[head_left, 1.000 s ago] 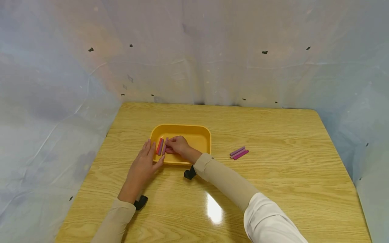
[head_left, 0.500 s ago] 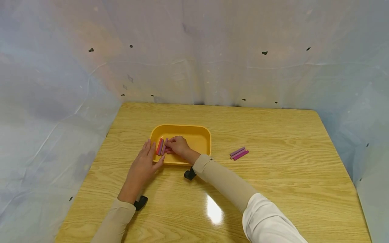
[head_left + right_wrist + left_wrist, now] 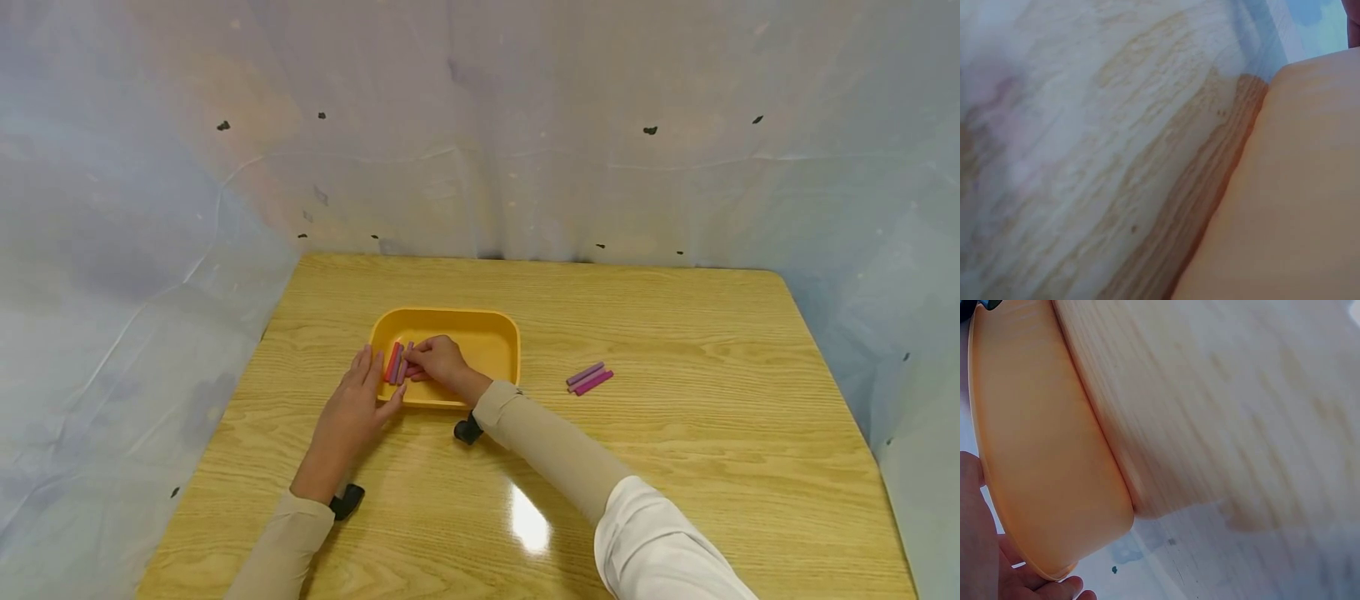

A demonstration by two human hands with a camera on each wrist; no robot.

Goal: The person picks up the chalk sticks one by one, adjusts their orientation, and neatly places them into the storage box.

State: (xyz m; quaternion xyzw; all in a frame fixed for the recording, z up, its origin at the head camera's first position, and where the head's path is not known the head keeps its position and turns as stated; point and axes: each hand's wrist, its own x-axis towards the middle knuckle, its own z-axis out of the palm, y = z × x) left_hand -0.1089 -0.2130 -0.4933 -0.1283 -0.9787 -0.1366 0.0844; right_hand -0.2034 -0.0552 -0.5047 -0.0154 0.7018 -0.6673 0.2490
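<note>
A yellow tray [image 3: 487,342] holds a red stick [image 3: 392,362] and a purple stick [image 3: 397,365] side by side at its left end. Just right of them, the right hand [image 3: 442,362] pinches another purple stick [image 3: 403,367] inside the tray, its fingertips partly hiding it. The left hand [image 3: 352,412] rests on the tray's near left corner with its fingers extended. In the left wrist view, fingers [image 3: 1022,581] touch the tray's rim, and the tray's outer wall [image 3: 1047,437] fills the left side. The right wrist view shows mostly the tray's wall [image 3: 1291,187].
Three purple and pink sticks [image 3: 590,378] lie together on the wooden table [image 3: 675,450], right of the tray. A pale, mottled sheet [image 3: 525,133] hangs behind the table and at both sides. Black devices [image 3: 347,502] are on both wrists.
The purple stick in the right hand has shifted slightly left, closer to the two sticks beside it. The left hand has stayed in place.
</note>
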